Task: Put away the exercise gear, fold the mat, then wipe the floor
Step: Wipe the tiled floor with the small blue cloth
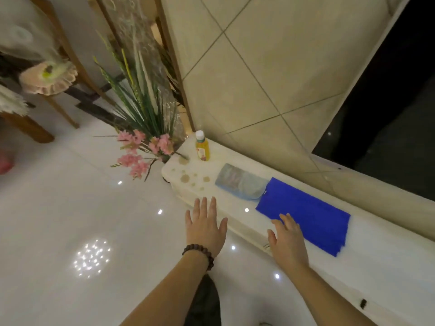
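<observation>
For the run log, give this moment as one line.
left hand open, over floor | right hand open, reaching blue cloth | ledge stained

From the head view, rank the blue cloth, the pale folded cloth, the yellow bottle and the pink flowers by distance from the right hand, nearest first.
1. Blue cloth: on the ledge, right at the fingertips of the right hand.
2. Pale folded cloth: on the ledge beyond the blue one.
3. Yellow bottle: upright at the ledge's far end.
4. Pink flowers: past the ledge's end, to the left.
</observation>
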The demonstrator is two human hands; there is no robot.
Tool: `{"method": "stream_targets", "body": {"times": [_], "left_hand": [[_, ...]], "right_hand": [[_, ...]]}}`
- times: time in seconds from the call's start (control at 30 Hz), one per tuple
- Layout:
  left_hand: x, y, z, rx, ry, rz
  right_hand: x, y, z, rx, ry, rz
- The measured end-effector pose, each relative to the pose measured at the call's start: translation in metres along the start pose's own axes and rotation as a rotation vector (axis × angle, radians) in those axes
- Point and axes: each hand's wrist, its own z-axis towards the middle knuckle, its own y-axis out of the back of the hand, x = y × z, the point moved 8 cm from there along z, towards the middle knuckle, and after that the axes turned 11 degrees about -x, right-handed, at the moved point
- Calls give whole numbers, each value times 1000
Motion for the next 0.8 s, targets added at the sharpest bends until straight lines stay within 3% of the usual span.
{"method": "stream_targets", "body": {"times": [0.33, 0.53, 0.8], "left_hand": [[60, -62, 160, 265, -324, 84], [63, -119, 230, 324, -411, 126], [14, -224, 322, 247, -506, 63]], "right_hand": [[61, -86, 85, -29, -344, 18], [49, -148, 129, -36, -502, 92], [-32, -235, 259, -72, -363, -5]]}}
